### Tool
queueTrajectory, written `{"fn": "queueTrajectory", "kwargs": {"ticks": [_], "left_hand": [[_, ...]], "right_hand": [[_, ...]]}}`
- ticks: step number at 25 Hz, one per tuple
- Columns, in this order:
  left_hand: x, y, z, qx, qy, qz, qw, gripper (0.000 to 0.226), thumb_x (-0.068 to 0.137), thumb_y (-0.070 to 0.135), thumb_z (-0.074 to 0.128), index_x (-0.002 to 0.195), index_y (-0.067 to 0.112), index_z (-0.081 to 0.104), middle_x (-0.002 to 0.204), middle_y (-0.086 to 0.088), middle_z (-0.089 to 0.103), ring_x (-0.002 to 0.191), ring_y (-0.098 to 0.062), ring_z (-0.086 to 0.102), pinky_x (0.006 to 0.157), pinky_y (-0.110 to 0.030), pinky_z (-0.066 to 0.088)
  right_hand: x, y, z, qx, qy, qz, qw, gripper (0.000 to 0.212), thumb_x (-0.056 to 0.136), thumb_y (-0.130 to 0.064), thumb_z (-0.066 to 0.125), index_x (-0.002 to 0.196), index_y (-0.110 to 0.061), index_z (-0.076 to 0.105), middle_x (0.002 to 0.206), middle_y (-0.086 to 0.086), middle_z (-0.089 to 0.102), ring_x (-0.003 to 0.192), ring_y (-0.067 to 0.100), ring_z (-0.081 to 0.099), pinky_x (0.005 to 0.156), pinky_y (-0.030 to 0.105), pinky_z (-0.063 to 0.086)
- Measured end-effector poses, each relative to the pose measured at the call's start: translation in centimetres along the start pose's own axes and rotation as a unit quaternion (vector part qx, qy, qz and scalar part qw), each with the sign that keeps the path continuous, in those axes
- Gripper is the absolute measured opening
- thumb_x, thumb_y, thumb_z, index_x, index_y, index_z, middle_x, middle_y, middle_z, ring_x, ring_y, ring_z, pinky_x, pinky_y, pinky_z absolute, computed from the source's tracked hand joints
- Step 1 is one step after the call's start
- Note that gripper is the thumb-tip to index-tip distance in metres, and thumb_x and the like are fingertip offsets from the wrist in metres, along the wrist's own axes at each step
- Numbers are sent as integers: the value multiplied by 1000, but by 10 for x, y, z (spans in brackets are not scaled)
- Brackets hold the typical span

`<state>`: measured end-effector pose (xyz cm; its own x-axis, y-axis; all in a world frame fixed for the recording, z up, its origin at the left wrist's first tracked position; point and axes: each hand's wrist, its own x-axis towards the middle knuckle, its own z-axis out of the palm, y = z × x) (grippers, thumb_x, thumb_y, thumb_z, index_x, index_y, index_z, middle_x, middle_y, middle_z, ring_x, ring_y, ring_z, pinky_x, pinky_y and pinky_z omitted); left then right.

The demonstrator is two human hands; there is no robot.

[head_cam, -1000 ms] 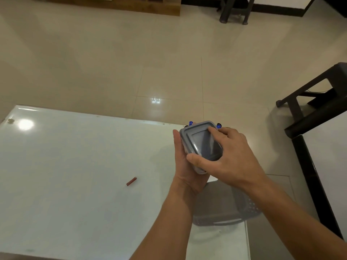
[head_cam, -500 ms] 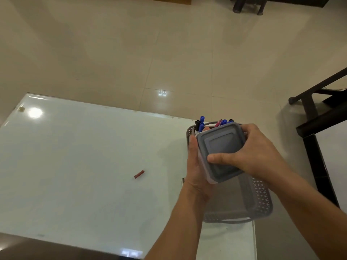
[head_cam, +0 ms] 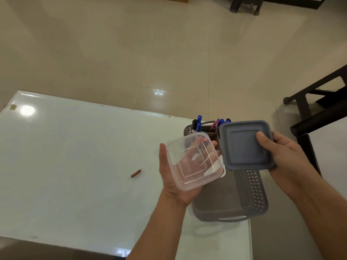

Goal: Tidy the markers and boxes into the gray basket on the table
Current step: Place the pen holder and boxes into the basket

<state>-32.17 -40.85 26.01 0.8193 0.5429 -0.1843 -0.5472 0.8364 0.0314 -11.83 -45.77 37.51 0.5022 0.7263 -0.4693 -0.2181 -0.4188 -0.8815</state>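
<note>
1. Head view, left hand: palm up under a clear box. The thumb stands up against the box's left wall. The other 4 fingers lie loosely curled beneath the base and show through the plastic, with a fingertip at the right wall. The box is open-topped and tilted a little toward the camera, and holds nothing I can make out.
2. Head view, right hand: pinches a gray lid by its right edge. The thumb is laid flat on the lid's top face, and 1 finger curls round the far right corner. The remaining fingers are hidden beneath the lid, so I cannot tell how far they are spread.
3. The lid sits just right of the left fingertips. Its left edge overlaps the box's right corner. Whether they touch, I cannot tell.
4. The gray basket rests on the near right corner of the white table, directly below both sets of fingers and partly covered by box and lid.
5. The markers stand upright at the basket's far end, just beyond the fingertips. The caps are blue, black and pink.
6. A small red piece lies alone on the table, left of the left thumb and well apart from it.
7. Beyond the table lies a beige tiled floor. A dark frame stands right of the right hand.
</note>
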Motion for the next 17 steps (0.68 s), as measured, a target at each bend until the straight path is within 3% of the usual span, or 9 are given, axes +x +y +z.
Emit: {"fn": "queueTrajectory", "kwargs": {"ticks": [3,6,8,10,13,15,17], "left_hand": [[-10,3,-1,1,-8,-28,1000,107,75,78,60,156,12,34,156,-21,36,139,-43,40,119,-62,21],[-20,16,-8,28,-7,-45,999,116,71,77,64,160,19,20,165,-20,16,147,-43,25,117,-63,20],[-29,28,-12,41,-8,-52,998,119,68,76,67,161,19,18,162,-19,17,143,-45,31,112,-64,28],[-39,42,-18,44,1,-43,998,116,66,75,70,157,14,30,153,-21,36,137,-47,41,110,-66,33],[-55,72,-30,69,11,14,997,113,70,77,63,157,14,27,145,-17,48,135,-43,43,113,-64,26],[-64,93,-33,75,24,68,995,111,71,79,58,156,16,26,145,-12,44,135,-37,43,115,-59,21],[-65,111,-29,55,35,123,990,107,72,81,56,152,13,36,145,-10,42,134,-33,45,115,-58,22]], "right_hand": [[13,19,5,-80,57,-30,995,20,97,-27,64,114,-19,71,105,-1,76,100,21,71,70,32,56],[30,21,22,-107,76,-92,987,10,98,-24,65,104,-20,71,102,2,75,97,25,70,76,42,60],[41,20,45,-147,23,-112,983,7,97,-23,66,95,-19,71,93,2,72,84,19,67,74,42,55],[45,22,76,-212,-54,-110,970,14,97,-26,66,93,-13,71,85,2,67,78,14,61,70,37,49],[51,27,119,-193,-143,-69,968,30,98,-40,62,108,-13,70,100,5,72,91,18,66,76,34,51],[55,38,138,-139,-106,-73,982,34,99,-47,57,113,-19,68,102,-2,71,94,14,65,80,33,53],[54,60,150,-234,-26,-143,961,24,100,-36,55,104,-18,68,95,-3,70,87,15,64,82,38,55]]}}
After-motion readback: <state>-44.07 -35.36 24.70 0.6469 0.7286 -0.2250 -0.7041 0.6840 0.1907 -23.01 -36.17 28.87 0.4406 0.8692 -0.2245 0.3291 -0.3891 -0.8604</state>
